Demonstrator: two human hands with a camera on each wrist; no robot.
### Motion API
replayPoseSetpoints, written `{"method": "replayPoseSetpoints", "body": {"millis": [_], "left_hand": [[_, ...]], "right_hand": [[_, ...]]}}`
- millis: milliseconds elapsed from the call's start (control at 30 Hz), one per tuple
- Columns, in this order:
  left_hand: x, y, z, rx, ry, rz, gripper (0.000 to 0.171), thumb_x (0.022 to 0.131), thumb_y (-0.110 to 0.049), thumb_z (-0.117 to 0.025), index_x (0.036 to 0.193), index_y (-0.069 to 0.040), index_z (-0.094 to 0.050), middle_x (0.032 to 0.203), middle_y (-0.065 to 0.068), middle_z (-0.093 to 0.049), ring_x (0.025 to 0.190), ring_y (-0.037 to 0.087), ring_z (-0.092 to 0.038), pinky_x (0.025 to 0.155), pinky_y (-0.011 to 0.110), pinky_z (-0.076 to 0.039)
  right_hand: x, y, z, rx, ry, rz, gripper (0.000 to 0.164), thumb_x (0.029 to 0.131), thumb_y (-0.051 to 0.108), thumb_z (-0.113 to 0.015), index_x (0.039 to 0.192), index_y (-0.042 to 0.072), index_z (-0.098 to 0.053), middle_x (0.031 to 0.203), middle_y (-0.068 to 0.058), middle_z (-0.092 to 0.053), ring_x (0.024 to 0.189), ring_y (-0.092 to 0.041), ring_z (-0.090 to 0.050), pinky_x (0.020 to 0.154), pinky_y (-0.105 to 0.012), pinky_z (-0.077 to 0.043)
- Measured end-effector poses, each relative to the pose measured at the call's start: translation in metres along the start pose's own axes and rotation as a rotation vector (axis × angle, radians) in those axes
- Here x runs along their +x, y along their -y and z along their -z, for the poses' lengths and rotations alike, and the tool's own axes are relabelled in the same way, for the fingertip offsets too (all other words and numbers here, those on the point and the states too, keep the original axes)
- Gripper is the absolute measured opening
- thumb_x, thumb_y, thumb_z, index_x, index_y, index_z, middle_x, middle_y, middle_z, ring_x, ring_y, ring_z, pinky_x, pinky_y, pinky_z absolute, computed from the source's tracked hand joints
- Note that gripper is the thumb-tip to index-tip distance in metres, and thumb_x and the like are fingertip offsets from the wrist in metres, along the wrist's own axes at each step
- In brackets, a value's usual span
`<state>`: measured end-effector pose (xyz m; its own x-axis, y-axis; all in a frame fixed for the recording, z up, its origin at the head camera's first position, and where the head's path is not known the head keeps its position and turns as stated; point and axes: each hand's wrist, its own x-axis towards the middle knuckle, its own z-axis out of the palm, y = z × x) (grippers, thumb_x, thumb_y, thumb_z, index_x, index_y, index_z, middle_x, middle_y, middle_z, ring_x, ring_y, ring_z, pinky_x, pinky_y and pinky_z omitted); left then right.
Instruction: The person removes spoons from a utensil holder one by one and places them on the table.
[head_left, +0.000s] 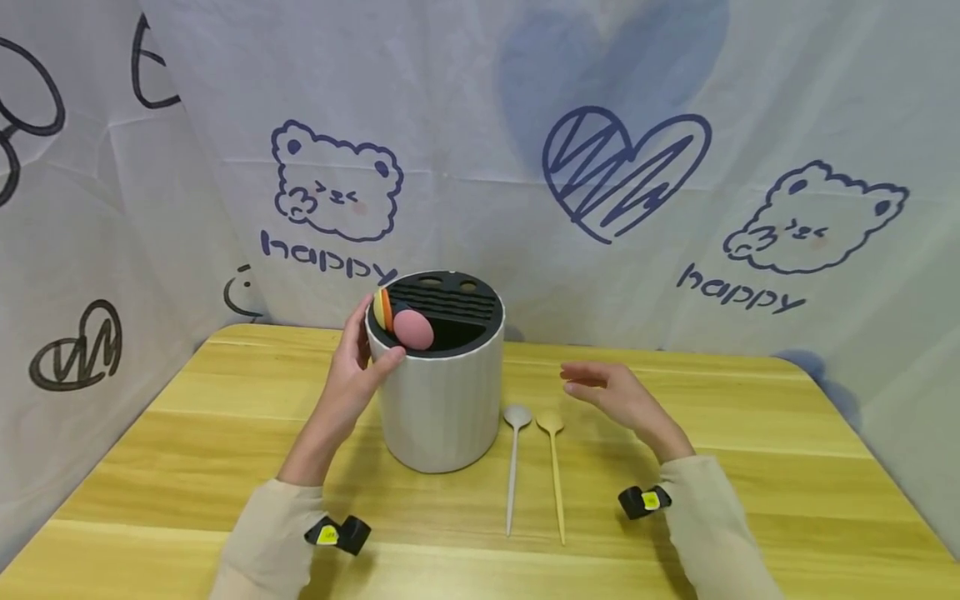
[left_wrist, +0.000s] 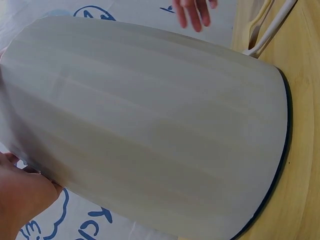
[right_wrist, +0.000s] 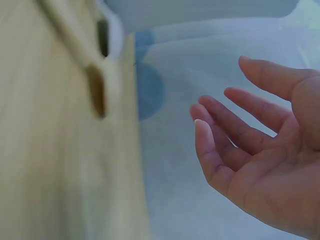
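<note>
A white ribbed utensil holder stands on the table with a black slotted top insert. My left hand grips its left side near the rim, thumb at the front and fingers round the back. Inside the large opening, a pink rounded head leans beside yellow and orange pieces; their lower parts are hidden. To the right of the holder my right hand hovers above the table, fingers loosely bent, palm holding nothing. Between them lie a white spoon and a yellow spoon, bowls away from me.
The wooden table reaches back to a white cloth with drawn bears and hearts. Cloth also hangs along the left side. Each wrist bears a small black camera, one on the left and one on the right.
</note>
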<state>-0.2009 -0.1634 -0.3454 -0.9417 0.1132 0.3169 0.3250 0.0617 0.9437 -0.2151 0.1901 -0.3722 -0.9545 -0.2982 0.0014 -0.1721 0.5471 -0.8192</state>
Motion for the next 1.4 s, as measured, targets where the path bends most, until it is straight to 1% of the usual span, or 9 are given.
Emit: {"method": "replayPoseSetpoints", "body": {"millis": [167,467,667,800,900,967,1067,1167,1400], "left_hand": [[0.000,0.000,0.001,0.002,0.000,-0.005,0.080,0.090,-0.024,-0.059,0.155,-0.012,-0.013,0.159,0.004,-0.016,0.144,0.016,-0.016,0.116,0.039,-0.016],[0.001,0.000,0.001,-0.011,-0.002,-0.011,0.080,0.089,-0.023,-0.059,0.155,-0.013,-0.015,0.159,0.004,-0.017,0.144,0.015,-0.017,0.116,0.038,-0.016],[0.000,-0.001,0.005,-0.010,-0.008,-0.029,0.081,0.088,-0.022,-0.060,0.155,-0.011,-0.016,0.158,0.004,-0.019,0.143,0.015,-0.018,0.116,0.038,-0.016],[0.001,0.001,0.005,-0.007,-0.010,-0.035,0.080,0.088,-0.021,-0.060,0.155,-0.011,-0.016,0.157,0.005,-0.020,0.143,0.016,-0.019,0.116,0.039,-0.018],[0.001,0.002,0.003,-0.010,0.002,-0.033,0.081,0.088,-0.021,-0.060,0.155,-0.011,-0.015,0.158,0.005,-0.019,0.143,0.016,-0.019,0.115,0.038,-0.019],[0.002,0.003,0.000,-0.015,0.011,-0.030,0.082,0.088,-0.022,-0.060,0.155,-0.010,-0.015,0.158,0.005,-0.018,0.143,0.016,-0.019,0.115,0.038,-0.018],[0.003,0.003,-0.002,-0.021,0.010,-0.025,0.082,0.088,-0.024,-0.061,0.155,-0.011,-0.015,0.158,0.004,-0.018,0.143,0.016,-0.018,0.115,0.039,-0.019],[0.003,0.002,0.000,-0.021,0.004,-0.021,0.081,0.088,-0.025,-0.060,0.155,-0.013,-0.015,0.158,0.003,-0.017,0.143,0.016,-0.018,0.115,0.040,-0.020],[0.002,0.002,0.001,-0.016,0.002,-0.015,0.082,0.088,-0.025,-0.061,0.155,-0.013,-0.015,0.158,0.003,-0.018,0.143,0.017,-0.020,0.114,0.041,-0.022]], "right_hand": [[-0.005,0.022,-0.005,0.066,-0.012,0.029,0.044,0.097,0.022,-0.059,0.134,-0.001,-0.054,0.130,-0.016,-0.059,0.119,-0.031,-0.055,0.100,-0.047,-0.043],[-0.011,0.051,-0.017,0.102,-0.048,0.111,0.039,0.096,0.018,-0.060,0.130,0.000,-0.059,0.124,-0.013,-0.063,0.113,-0.028,-0.059,0.094,-0.046,-0.047],[-0.017,0.070,-0.031,0.170,-0.142,0.166,0.033,0.095,0.019,-0.061,0.125,0.004,-0.065,0.121,-0.008,-0.065,0.110,-0.022,-0.061,0.094,-0.044,-0.048],[-0.026,0.082,-0.039,0.203,-0.178,0.200,0.032,0.094,0.016,-0.063,0.124,0.003,-0.065,0.120,-0.008,-0.066,0.110,-0.020,-0.061,0.091,-0.036,-0.050],[-0.033,0.088,-0.039,0.218,-0.192,0.192,0.032,0.094,0.015,-0.063,0.123,0.003,-0.065,0.120,-0.008,-0.066,0.110,-0.021,-0.060,0.090,-0.028,-0.049],[-0.036,0.092,-0.034,0.213,-0.198,0.184,0.032,0.094,0.016,-0.063,0.124,0.003,-0.065,0.119,-0.008,-0.066,0.110,-0.021,-0.061,0.090,-0.027,-0.049],[-0.033,0.099,-0.026,0.175,-0.179,0.197,0.033,0.095,0.018,-0.062,0.125,0.005,-0.065,0.118,-0.008,-0.066,0.108,-0.021,-0.061,0.091,-0.032,-0.049],[-0.026,0.108,-0.017,0.142,-0.132,0.213,0.035,0.095,0.019,-0.062,0.127,0.005,-0.063,0.118,-0.008,-0.066,0.108,-0.021,-0.062,0.092,-0.037,-0.049],[-0.011,0.133,-0.004,0.149,0.000,0.210,0.037,0.095,0.015,-0.060,0.131,0.004,-0.060,0.122,-0.008,-0.065,0.109,-0.021,-0.061,0.088,-0.041,-0.052]]}}
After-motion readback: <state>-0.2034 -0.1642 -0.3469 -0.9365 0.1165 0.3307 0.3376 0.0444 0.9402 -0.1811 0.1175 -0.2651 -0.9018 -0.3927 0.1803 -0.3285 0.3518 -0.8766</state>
